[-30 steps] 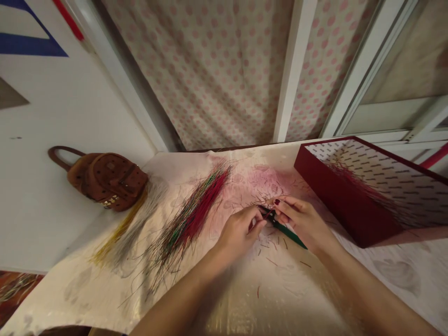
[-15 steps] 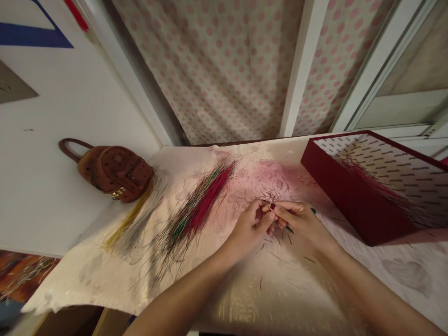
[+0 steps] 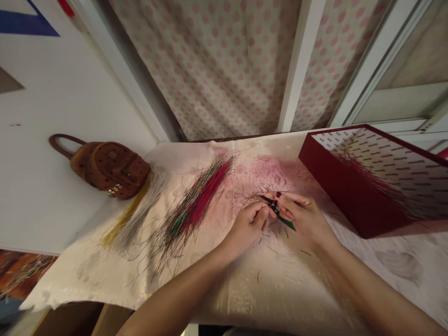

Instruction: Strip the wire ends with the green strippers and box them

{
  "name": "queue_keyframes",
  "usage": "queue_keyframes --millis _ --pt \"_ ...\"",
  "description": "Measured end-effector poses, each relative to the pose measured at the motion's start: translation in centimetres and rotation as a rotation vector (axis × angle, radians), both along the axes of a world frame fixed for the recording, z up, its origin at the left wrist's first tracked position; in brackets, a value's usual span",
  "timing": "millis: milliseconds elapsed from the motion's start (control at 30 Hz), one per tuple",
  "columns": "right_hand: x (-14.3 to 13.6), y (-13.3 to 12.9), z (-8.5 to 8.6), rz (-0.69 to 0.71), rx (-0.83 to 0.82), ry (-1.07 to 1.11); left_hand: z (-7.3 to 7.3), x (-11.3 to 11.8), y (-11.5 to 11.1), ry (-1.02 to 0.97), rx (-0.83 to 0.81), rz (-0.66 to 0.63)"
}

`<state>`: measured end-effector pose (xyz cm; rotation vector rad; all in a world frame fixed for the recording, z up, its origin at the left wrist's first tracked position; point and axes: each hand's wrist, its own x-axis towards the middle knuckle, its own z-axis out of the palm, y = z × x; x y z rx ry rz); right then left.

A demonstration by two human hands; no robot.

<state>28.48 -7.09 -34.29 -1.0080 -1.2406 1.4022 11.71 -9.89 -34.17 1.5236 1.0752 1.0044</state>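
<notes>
My right hand [image 3: 304, 214] is closed around a small green-handled tool [image 3: 286, 223], whose dark head points left toward my other fingertips. Beside it, my left hand [image 3: 252, 221] is pinched at the tool's head; what lies between its fingertips is too small to make out. Short cut wire bits are scattered on the cloth around both hands. To the left lies a long bundle of red and green wires [image 3: 206, 193] on the cloth-covered table [image 3: 245, 289].
A dark red box [image 3: 336, 191] with thin red wires inside stands at the right. At the left are a brown backpack [image 3: 117, 170], yellow strands [image 3: 128, 217] and grey strands [image 3: 145, 205]. A dotted curtain [image 3: 217, 65] hangs behind the table.
The green-handled tool, mostly hidden before, now shows between my hands with its head at my left fingertips. My right fingers have shifted around it. The view has moved slightly.
</notes>
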Motion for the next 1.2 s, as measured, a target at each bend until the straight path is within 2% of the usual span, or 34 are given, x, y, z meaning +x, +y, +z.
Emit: queue_keyframes --millis 67,167,367,500,700,800,900,967,1067,1200 --pt "-0.1 -0.1 0.0 0.015 0.004 -0.032 0.0 0.2 0.0 -0.061 -0.003 0.002" --pt "-0.6 -0.4 0.2 0.034 -0.034 -0.041 -0.1 0.5 0.2 -0.154 0.047 0.085" --pt "-1.4 -0.7 0.5 0.015 -0.152 0.093 -0.5 0.5 0.2 -0.199 0.0 0.192" --pt "-1.1 -0.5 0.1 0.046 -0.083 0.039 -0.7 0.4 0.3 -0.192 -0.002 0.204" --pt "-1.1 -0.8 0.0 0.054 0.118 -0.234 -1.2 0.1 0.5 -0.187 0.014 0.287" --pt "-0.3 -0.1 0.0 0.033 0.221 -0.423 -1.2 -0.3 0.8 -0.16 0.038 0.338" --pt "1.9 1.7 -1.1 -0.069 0.424 -0.827 -1.1 -1.0 1.4 -0.136 0.032 0.449" --pt "3.7 2.9 -2.2 -0.068 0.498 -1.113 -1.2 -1.6 1.7 -0.141 0.009 0.517" --pt "5.4 3.9 -3.0 -0.004 0.518 -1.351 -1.5 -2.1 2.1 -0.159 -0.014 0.552" --pt "5.3 3.3 -1.9 0.022 0.39 -1.297 -1.8 -2.2 2.1 -0.174 -0.029 0.551"
